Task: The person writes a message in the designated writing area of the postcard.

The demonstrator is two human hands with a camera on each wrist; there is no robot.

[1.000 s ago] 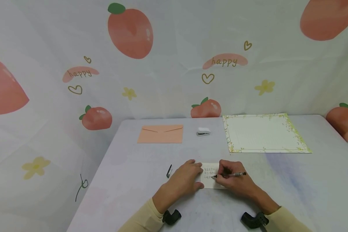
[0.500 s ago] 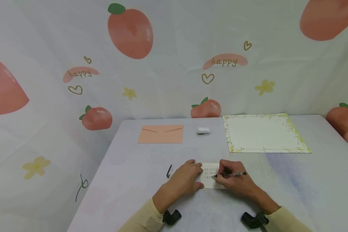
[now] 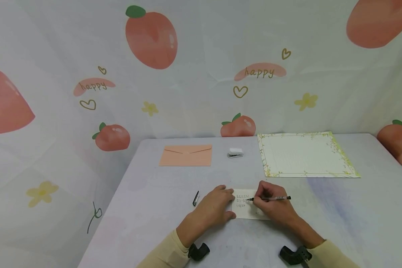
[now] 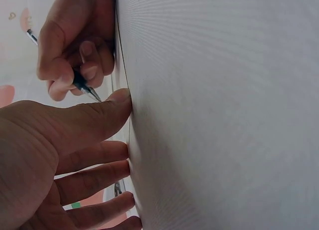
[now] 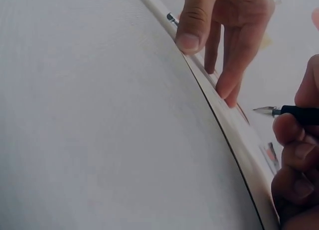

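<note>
From the head camera, the left hand (image 3: 214,208) lies flat with straight fingers pressing the left edge of a small card (image 3: 246,208), which sits on the bench (image 3: 154,201) between the two hands. The right hand (image 3: 271,206) has its fingers pinched round a pen (image 3: 271,198), whose tip rests on the card beside a few lines of writing. The card looks thin, light and easily slid, so it probably needs that flat press at its edge; it would be best lifted by a corner. The pen looks slim, stiff and light, gripped low near its tip. Just left of the left hand lies a pen cap (image 3: 195,198). Well beyond the hands are an envelope (image 3: 186,155), a small white clip-like item (image 3: 235,152) and a bordered sheet of paper (image 3: 305,154). The bench is pale, smooth and matt; behind it hangs a cloth backdrop (image 3: 201,56) printed with peaches, hearts and flowers.

From the left wrist camera, the left hand (image 4: 65,155) shows its thumb and fingers straight, tips against the surface, with the right hand (image 4: 75,45) and pen (image 4: 82,85) just beyond the thumb.

From the right wrist camera, the left hand's fingertips (image 5: 192,40) press down, and the right hand (image 5: 296,160) curls round the pen (image 5: 294,112).
</note>
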